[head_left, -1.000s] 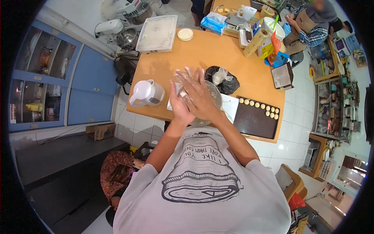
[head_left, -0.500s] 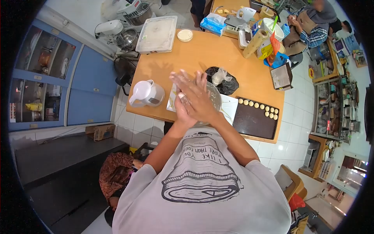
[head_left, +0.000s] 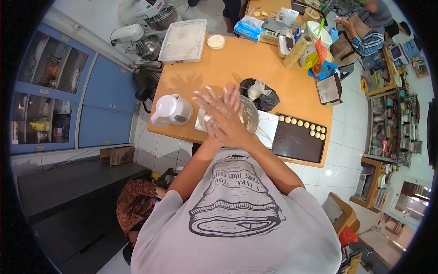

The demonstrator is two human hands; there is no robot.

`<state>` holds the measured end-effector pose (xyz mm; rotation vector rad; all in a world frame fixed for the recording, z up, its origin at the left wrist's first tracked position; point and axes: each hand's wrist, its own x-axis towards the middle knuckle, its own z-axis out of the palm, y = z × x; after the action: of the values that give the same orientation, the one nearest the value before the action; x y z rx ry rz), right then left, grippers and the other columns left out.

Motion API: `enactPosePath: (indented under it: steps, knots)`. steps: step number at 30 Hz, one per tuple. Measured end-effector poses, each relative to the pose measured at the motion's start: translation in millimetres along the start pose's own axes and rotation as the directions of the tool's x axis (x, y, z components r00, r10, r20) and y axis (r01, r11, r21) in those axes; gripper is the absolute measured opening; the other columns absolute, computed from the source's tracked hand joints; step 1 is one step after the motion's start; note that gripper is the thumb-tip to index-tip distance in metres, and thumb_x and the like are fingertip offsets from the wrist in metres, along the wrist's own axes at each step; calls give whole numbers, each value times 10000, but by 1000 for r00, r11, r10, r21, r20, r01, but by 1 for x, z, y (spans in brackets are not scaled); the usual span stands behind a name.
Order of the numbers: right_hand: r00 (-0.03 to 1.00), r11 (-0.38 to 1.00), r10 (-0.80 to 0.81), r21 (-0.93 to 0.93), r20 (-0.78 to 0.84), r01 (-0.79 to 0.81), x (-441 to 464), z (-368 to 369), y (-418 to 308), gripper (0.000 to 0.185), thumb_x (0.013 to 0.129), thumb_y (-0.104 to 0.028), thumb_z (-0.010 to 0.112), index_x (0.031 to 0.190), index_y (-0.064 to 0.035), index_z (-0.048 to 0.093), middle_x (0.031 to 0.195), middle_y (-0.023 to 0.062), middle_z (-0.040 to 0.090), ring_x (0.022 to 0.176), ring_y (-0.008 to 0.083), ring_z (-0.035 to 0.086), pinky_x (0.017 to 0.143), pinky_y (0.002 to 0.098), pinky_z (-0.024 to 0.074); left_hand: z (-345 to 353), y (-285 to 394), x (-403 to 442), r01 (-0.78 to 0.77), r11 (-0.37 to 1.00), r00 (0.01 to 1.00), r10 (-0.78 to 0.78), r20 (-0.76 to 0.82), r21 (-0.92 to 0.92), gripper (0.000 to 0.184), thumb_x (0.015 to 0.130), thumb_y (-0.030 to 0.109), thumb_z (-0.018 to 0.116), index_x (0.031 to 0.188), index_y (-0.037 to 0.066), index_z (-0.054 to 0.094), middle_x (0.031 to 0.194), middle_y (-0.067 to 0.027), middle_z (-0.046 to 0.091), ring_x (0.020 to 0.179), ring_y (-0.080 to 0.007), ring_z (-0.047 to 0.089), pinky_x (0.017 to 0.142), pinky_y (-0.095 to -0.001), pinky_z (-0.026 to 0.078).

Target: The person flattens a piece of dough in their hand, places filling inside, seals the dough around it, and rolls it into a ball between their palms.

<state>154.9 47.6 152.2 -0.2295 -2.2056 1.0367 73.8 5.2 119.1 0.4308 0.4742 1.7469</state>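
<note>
My right hand (head_left: pixel 226 122) lies across my left hand (head_left: pixel 235 101), palms together and fingers stretched out. White, doughy residue coats the fingertips of both. Whatever may be between the palms is hidden. Below them, partly covered, is a mixing bowl (head_left: pixel 251 116) with pale smears inside. It stands over a white flat surface (head_left: pixel 269 125). To the right is a dark baking tray (head_left: pixel 296 144) bearing several small round dough balls (head_left: pixel 306 125) along its far side and right corner. A black plastic bag (head_left: pixel 269 101) with a clear, crumpled bag on top sits just beyond the bowl.
A white pitcher (head_left: pixel 175 111) stands on the wooden table (head_left: pixel 205 68) at left. Farther back are a lidded plastic box (head_left: pixel 183 41) and a small round tub (head_left: pixel 216 42). Packages and a white bucket (head_left: pixel 319 34) crowd the right corner. Another person (head_left: pixel 360 34) works beyond.
My hands have shifted slightly toward me and left, with the right hand sliding over the left. More of the bowl's inside shows. The tray, pitcher and bag have stayed put.
</note>
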Motion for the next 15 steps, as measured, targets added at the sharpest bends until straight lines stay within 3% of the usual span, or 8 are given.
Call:
enactPosePath:
  steps: [2,4,5,8,11,14,15]
  knots:
    - [999,998,2,-60,-38,-4,3,-8,2,658,985,-184,567,1608,-31,420,1657,200,422,1539,434,361,1258,636,187,3,-7,-7,9,999,999,-7,42,-38,892,1034,764,258,1731,223,125,1795,-91,146,1661,-229,86,1311,-437,88]
    - [997,993,3,-118,-76,-12,5,-15,3,657,982,-171,568,1607,-29,419,1657,202,421,1530,434,373,1252,636,199,21,17,-2,6,992,1000,-8,-14,-122,876,1043,747,252,1731,219,127,1793,-92,157,1661,-233,87,1312,-444,86]
    - [998,996,13,-86,-69,-19,5,-14,2,642,989,-173,558,1603,-34,428,1656,200,423,1537,437,360,1256,635,184,27,25,1,3,986,999,-10,-42,-165,869,1048,738,248,1731,216,128,1792,-93,162,1661,-235,88,1313,-447,85]
    - [999,990,51,134,9,-52,0,1,-3,575,1027,-199,502,1584,-59,472,1652,185,438,1581,450,282,1283,632,97,-13,-6,2,-75,997,995,75,59,5,933,1025,775,278,1723,168,156,1788,-129,146,1657,-279,97,1317,-527,89]
    - [998,991,56,-124,-15,-57,8,-9,6,610,995,-186,525,1589,-59,468,1648,184,443,1581,447,287,1281,648,82,12,-4,-7,2,991,1000,-2,1,-132,834,1067,709,278,1729,217,154,1784,-103,186,1659,-236,101,1312,-418,86]
    - [995,992,59,-106,-75,-66,1,-2,12,651,954,-166,557,1588,-52,464,1646,187,445,1586,435,287,1278,663,59,32,23,5,-48,988,992,30,-122,-147,837,1070,679,286,1714,152,193,1773,-137,199,1637,-280,189,1322,-495,118]
    - [994,994,58,-92,-91,-67,2,-2,3,645,961,-169,565,1587,-49,463,1649,192,437,1577,436,303,1280,659,80,24,14,3,-18,994,996,8,-84,-109,822,1074,682,280,1717,179,185,1777,-118,194,1639,-261,173,1324,-469,108]
